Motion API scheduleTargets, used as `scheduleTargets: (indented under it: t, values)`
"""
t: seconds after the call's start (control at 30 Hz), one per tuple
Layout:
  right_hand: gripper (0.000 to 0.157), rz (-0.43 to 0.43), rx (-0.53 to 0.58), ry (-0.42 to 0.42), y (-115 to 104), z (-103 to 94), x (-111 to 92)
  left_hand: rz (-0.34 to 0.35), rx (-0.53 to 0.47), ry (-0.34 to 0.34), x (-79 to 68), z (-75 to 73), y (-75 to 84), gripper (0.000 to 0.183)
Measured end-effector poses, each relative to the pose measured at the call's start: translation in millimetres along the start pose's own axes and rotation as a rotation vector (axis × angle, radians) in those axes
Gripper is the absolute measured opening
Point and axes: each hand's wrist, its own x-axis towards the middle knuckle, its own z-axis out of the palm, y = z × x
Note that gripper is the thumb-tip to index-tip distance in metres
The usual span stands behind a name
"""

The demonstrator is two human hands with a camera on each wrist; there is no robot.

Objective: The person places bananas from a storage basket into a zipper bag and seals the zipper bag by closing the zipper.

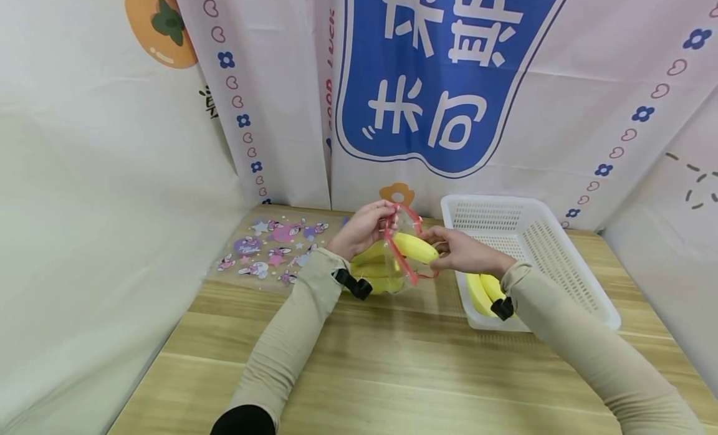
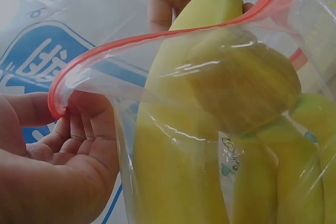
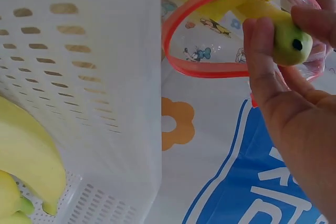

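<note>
Banana (image 1: 416, 247), near the centre of the head view, lying partly inside a clear bag (image 3: 210, 70) with a red rim; its tip projects past that rim, as seen at upper centre of the left wrist view. The right hand (image 1: 462, 249) pinches the tip between thumb and fingers; the left hand (image 1: 367, 226) pinches the rim, and the mouth stands spread. Bagged bananas (image 1: 373, 285) lie lower at centre, loose bananas (image 1: 477, 295) in the white basket (image 1: 552, 248) right of centre. A printed sheet (image 1: 275, 242) lies flat on the table (image 1: 336, 372) at centre left. The step in hand appears to be loading the bag. The next move would seem to call for easing the tip below the rim without snagging the film, then releasing it, the left hand holding the mouth apart.
</note>
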Motion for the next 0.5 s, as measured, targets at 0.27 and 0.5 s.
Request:
scheduleTargets:
  t: [0.27, 0.5]
  values:
    - [0.043, -0.013, -0.152, 0.044, -0.1, 7.7, 3.0, -0.017, 0.0, 0.013, -0.5, 0.9, 0.3, 0.012]
    - [0.038, 0.001, -0.227, 0.139, -2.5, 13.6, 7.1, -0.011, 0.006, 0.015, -0.9, 1.3, 1.0, 0.012]
